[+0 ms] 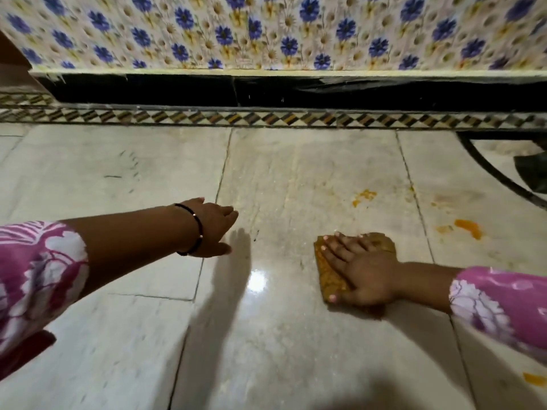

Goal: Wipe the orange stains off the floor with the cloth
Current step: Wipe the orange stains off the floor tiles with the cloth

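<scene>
A folded orange-brown cloth [381, 242] lies flat on the pale marble floor [266, 335]. My right hand [359, 272] presses down on the cloth with its fingers spread. Orange stains show to the right of it: a small one [363, 196] farther off, a larger one [469, 227] near the tile joint, and another [534, 379] at the lower right edge. My left hand [213, 229] hovers over the floor to the left, holding nothing, fingers loosely together, a black bracelet on the wrist.
A wall with blue-flower tiles [266, 31], a black skirting [266, 90] and a patterned border strip [266, 118] runs along the far side. A dark curved metal frame [497, 173] stands at the far right. The floor is glossy and looks wet.
</scene>
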Motion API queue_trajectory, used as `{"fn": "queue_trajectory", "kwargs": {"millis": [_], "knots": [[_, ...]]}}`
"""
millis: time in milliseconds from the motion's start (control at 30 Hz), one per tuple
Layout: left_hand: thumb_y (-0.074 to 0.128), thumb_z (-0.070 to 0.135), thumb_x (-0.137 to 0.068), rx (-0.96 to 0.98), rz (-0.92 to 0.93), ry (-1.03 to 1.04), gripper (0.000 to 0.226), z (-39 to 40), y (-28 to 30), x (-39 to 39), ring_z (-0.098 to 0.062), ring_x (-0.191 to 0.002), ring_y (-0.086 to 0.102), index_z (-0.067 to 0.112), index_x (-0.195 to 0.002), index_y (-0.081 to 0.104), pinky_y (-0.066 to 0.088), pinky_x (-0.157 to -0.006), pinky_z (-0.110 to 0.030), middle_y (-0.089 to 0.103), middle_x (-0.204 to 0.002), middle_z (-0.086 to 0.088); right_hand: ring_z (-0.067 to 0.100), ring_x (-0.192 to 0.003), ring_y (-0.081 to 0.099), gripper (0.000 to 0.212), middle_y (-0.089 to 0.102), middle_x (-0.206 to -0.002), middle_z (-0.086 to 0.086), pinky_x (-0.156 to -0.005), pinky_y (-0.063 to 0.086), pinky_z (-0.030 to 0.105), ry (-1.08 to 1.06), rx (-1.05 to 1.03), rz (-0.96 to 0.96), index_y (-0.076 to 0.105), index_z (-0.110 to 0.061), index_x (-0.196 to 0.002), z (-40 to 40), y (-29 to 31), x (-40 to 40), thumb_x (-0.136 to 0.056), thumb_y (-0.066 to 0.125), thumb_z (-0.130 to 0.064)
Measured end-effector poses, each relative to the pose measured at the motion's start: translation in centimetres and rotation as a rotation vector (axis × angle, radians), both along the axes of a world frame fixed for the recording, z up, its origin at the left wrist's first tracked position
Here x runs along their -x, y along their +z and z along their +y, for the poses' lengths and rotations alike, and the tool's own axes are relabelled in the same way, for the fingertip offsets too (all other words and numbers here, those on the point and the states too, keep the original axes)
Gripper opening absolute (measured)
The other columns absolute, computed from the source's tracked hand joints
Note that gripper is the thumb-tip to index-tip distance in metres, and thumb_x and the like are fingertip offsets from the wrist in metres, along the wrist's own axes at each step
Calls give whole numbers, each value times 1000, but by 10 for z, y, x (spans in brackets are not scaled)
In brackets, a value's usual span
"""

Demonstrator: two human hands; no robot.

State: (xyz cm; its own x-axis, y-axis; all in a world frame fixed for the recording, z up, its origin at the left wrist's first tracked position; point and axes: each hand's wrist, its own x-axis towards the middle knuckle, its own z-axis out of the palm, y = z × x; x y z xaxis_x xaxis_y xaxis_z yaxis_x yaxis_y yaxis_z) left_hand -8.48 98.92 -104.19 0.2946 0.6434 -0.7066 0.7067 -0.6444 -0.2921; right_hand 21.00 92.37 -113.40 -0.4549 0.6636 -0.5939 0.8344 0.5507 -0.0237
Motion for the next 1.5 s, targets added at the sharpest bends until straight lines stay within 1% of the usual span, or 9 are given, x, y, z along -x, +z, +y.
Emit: {"fn": "queue_trajectory", "kwargs": {"millis": [133,333,433,600,867,967,1167,1267,1500], "knots": [[32,54,-95,-41,-204,98,78,4,-45,-41,-17,-146,3,14,-150,-6,5,-117,-39,-8,-159,-3,21,-145,8,91,10,-158,-2,-112,0,45,-132,-239,328,11,-23,-151,-34,-33,-10,-80,29,-78],[17,67,-88,-115,-522,253,86,-24,-128,-73,-15,-145,-14,15,-148,-15,-10,-115,-36,-23,-155,-1,14,-138,29,70,36,-149,-3,-108,21,42,-32,-306,364,35,-23,-143,-26,-44,-68,-86,35,-63],[5,66,-82,-245,-699,330,84,-46,-154,-74,-14,-143,-16,17,-148,-13,-17,-114,-34,-21,-154,1,14,-140,23,68,30,-151,-6,-111,16,43,-91,-318,383,30,-26,-145,-2,-44,-84,-87,32,-62],[24,56,-90,-370,-781,343,75,-53,-162,-77,-17,-145,6,12,-151,14,0,-117,-42,8,-158,-4,5,-141,-2,77,8,-152,-20,-115,-3,42,-299,-333,440,23,-36,-146,58,-47,-27,-78,21,-71],[23,56,-91,-403,-781,326,75,-53,-167,-76,-18,-146,5,12,-151,13,1,-117,-43,9,-158,-4,12,-141,18,63,29,-150,-7,-112,11,41,68,-322,479,34,-24,-144,2,-56,-65,-90,32,-56],[23,55,-92,-413,-785,334,74,-53,-168,-76,-18,-146,2,12,-151,11,-1,-117,-43,5,-159,-4,13,-141,16,67,25,-151,-5,-112,13,43,-39,-286,399,22,-27,-147,25,-47,-110,-90,21,-64],[23,54,-91,-407,-774,336,74,-56,-165,-78,-19,-146,4,12,-151,12,0,-117,-43,8,-159,-5,19,-146,7,71,14,-158,-4,-116,4,45,-330,-334,320,21,-26,-148,129,-44,-85,-88,43,-56],[25,54,-91,-412,-776,331,74,-55,-165,-78,-19,-146,6,11,-151,14,1,-117,-43,10,-159,-6,15,-145,1,67,9,-158,-5,-115,-2,37,-246,-300,373,20,-25,-149,121,-47,-39,-91,50,-44],[25,54,-91,-426,-797,333,74,-56,-168,-78,-20,-146,6,10,-150,15,5,-117,-46,11,-159,-6,16,-145,5,74,7,-156,-10,-114,5,45,6,-212,382,8,-31,-149,77,-43,-100,-87,18,-70]]}}
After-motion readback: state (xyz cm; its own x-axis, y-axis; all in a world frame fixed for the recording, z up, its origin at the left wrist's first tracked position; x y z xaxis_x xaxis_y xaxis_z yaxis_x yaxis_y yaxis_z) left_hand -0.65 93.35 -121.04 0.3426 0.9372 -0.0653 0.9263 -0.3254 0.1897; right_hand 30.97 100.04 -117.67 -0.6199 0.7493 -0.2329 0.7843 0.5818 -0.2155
